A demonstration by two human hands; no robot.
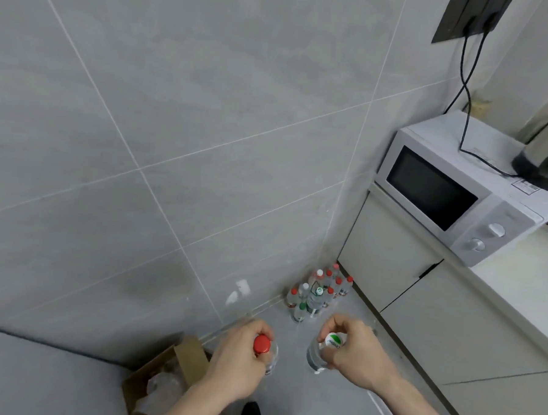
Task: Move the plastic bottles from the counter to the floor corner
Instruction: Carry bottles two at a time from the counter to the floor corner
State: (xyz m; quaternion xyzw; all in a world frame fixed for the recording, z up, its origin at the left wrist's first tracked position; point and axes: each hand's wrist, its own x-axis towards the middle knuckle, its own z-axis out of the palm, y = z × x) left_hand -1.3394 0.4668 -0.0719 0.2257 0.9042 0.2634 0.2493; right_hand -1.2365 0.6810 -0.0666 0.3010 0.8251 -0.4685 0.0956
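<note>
Bottles [320,294] cornered between wall [143,137] and cabinet [388,248]

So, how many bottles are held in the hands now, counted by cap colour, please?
Red cap: 1, the red-capped bottle in the left hand
White cap: 1, the white-capped bottle in the right hand
Total: 2
The cluster of bottles in the floor corner is too small to count surely.
</note>
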